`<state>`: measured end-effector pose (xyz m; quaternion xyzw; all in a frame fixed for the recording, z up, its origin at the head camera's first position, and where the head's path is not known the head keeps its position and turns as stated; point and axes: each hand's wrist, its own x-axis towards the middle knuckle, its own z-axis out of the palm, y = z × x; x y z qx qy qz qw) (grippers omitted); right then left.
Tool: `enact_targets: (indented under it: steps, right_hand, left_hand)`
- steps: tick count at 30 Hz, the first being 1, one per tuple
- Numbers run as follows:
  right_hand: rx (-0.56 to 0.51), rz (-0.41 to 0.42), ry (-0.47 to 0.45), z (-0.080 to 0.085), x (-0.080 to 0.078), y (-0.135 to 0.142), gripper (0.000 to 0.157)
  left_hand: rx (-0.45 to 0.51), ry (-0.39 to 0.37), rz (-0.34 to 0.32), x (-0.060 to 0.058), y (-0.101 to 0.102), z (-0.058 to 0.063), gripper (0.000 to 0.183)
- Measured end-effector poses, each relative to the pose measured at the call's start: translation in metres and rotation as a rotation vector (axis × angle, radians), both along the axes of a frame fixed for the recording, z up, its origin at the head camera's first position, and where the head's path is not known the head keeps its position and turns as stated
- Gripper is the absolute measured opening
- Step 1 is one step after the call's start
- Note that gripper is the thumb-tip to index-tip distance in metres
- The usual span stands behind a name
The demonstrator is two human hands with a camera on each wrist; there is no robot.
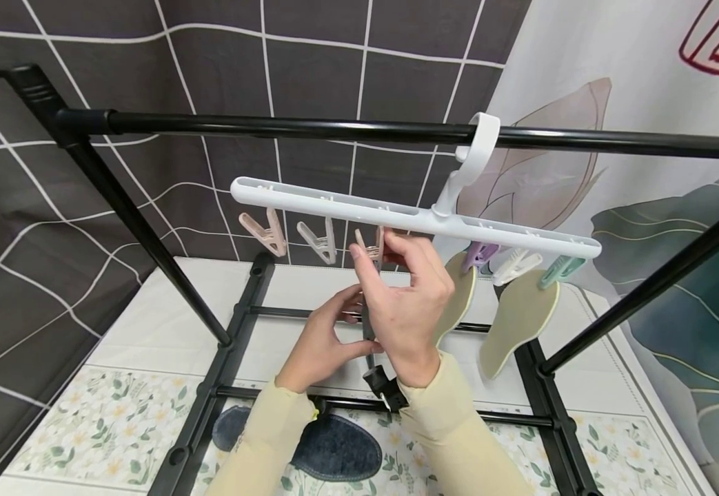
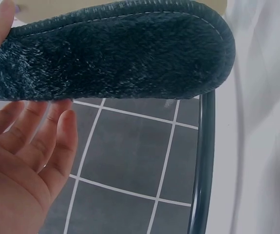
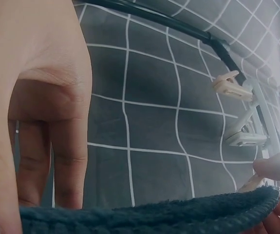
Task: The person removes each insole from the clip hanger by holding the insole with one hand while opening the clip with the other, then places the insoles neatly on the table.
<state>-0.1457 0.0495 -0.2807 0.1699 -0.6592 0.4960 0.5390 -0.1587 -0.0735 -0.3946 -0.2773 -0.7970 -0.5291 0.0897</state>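
Observation:
A dark blue fuzzy insole (image 1: 367,324) hangs upright, edge-on to the head view, below a white clip hanger (image 1: 334,206). My left hand (image 1: 322,344) holds it lower down, its thumb on the near side; the left wrist view shows the insole's plush face (image 2: 120,53) and rounded end. My right hand (image 1: 409,303) is up at the hanger, pinching a beige clip (image 1: 371,248) by thumb and forefinger, right at the insole's top. Fingertips of that hand (image 3: 276,168) show at the right wrist view's edge. Whether the clip's mouth grips the insole I cannot tell.
Two pale yellow insoles (image 1: 520,320) hang from a purple clip (image 1: 480,255) and a green clip (image 1: 560,271), a white clip (image 1: 516,266) between them. Pink (image 1: 265,233) and grey (image 1: 318,241) clips hang left. The hanger hooks over a black rack bar (image 1: 272,127). Another dark insole (image 1: 337,448) lies below.

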Motion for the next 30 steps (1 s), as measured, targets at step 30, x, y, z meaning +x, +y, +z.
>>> enact_targets:
  steps: [30]
  right_hand:
    - [0.010, -0.006, 0.012, 0.0025, 0.0002, 0.0041, 0.021]
  left_hand:
    - [-0.029, -0.009, 0.001, 0.0022, 0.0023, 0.0029, 0.085]
